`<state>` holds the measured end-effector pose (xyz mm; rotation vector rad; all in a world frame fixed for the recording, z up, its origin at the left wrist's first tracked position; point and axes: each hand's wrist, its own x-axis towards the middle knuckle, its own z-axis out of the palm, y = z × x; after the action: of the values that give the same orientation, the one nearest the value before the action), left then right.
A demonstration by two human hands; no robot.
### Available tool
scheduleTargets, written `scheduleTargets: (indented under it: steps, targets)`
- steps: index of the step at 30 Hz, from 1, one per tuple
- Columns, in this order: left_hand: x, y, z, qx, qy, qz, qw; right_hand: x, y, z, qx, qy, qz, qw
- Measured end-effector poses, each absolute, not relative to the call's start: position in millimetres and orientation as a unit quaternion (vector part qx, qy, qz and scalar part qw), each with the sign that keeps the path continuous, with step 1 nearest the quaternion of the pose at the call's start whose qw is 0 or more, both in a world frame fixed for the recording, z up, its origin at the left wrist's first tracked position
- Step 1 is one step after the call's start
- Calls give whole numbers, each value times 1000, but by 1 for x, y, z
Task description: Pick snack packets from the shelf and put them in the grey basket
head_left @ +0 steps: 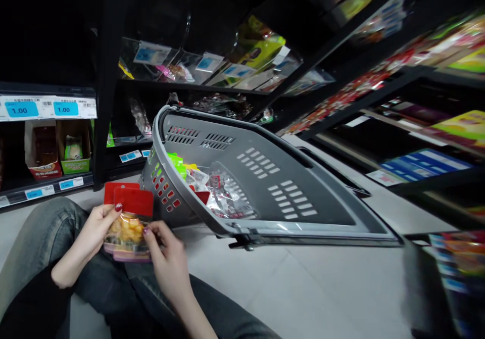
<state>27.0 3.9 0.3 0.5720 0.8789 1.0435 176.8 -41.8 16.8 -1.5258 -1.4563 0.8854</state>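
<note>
Two or more flat snack packets (131, 228) with red tops and a yellowish food picture lie overlapped between my hands, above my knees. My left hand (94, 230) pinches them at the left edge, its thumb on the front near the red top. At the right edge, my right hand (166, 250) grips the front packet between thumb and fingers. Just beyond stands a grey plastic shopping basket (261, 132) with slotted walls. Inside it lie clear-wrapped packets (227, 192), a bright green packet (177, 164) and something red (202, 196).
Dark shelves rise ahead, with price labels (22, 109) along their edges. Small snack boxes (76, 162) sit on the lower left shelf. More packaged goods (462, 132) line the right side, blurred. Pale floor (303, 283) lies right of my legs.
</note>
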Motion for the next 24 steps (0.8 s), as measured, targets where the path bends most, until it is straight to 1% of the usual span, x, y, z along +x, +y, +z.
scheduleTargets:
  steps: [4, 9, 11, 13, 15, 17, 18, 21, 24]
  targets:
    - [25, 3, -1, 210, 420, 472, 746, 179, -56, 34, -605, -509, 343, 507]
    - [25, 7, -6, 209, 425, 477, 741, 179, -68, 53, -582, -470, 363, 555]
    - [25, 8, -7, 225, 421, 466, 745, 180, -69, 54, -567, -433, 402, 573]
    - [25, 8, -8, 226, 418, 458, 751, 182, -67, 52, -525, -367, 490, 592]
    - [25, 7, -7, 218, 414, 453, 758, 183, -64, 51, -422, -302, 627, 581]
    - [25, 7, -6, 211, 414, 450, 763, 184, -62, 53, -291, -239, 753, 539]
    - [25, 7, -5, 211, 414, 448, 764, 185, -62, 55, -231, -210, 799, 514]
    - [25, 7, -3, 214, 413, 447, 765, 185, -63, 61, -121, -138, 863, 471]
    - [25, 7, -3, 214, 409, 446, 767, 185, -65, 66, -84, -110, 875, 464]
